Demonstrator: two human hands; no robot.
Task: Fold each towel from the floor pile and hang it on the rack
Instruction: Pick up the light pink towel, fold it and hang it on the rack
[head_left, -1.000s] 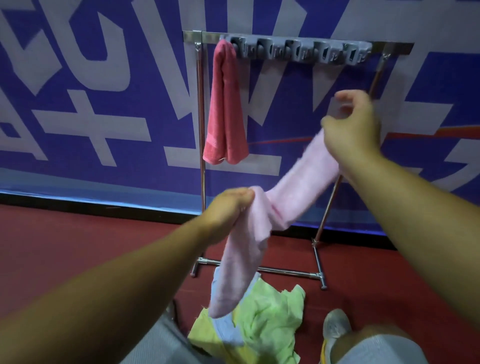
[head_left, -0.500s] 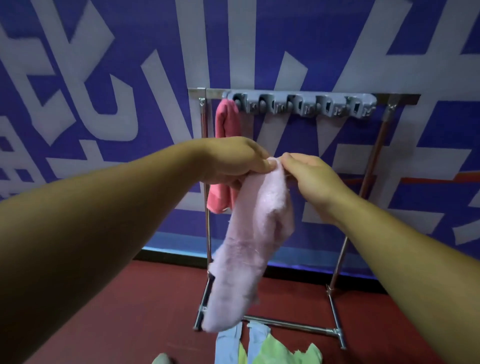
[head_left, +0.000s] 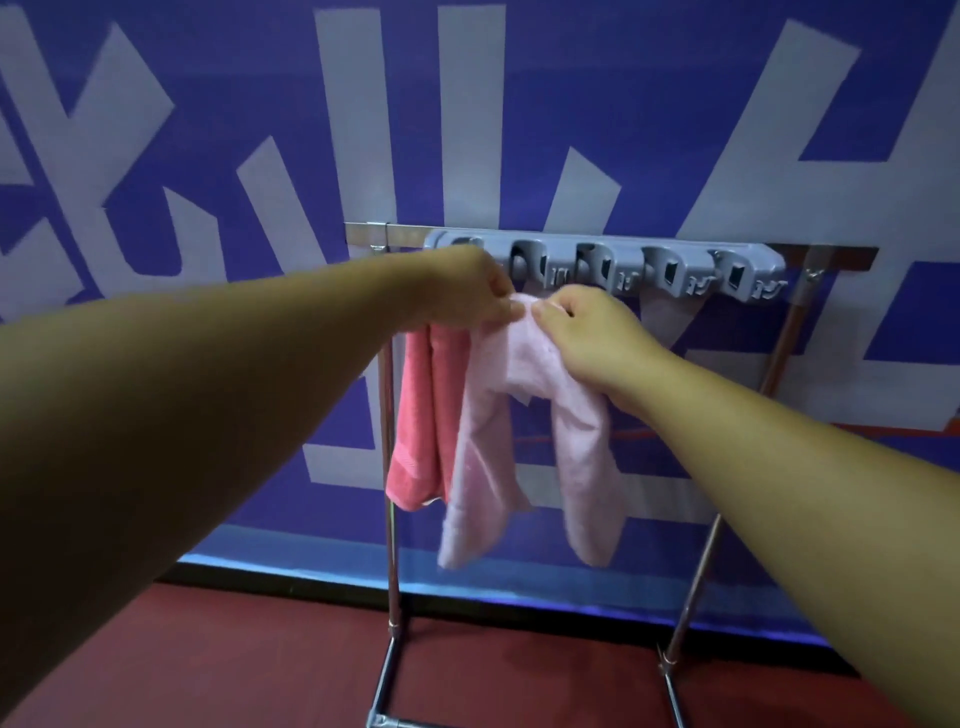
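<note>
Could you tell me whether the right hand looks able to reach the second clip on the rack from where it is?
Probably yes: the right hand, pinching the light pink towel, sits just below the second clip with nothing between them.

Left slot: blocked by the red towel hanging beside the left post.
Second slot: both hands, left and right, crowd it with the pink towel.
Right slots: three holders on the clip strip are unoccupied.
Under strip: open space between the pink towel and the right post.
Behind: banner close behind the rack.
</note>
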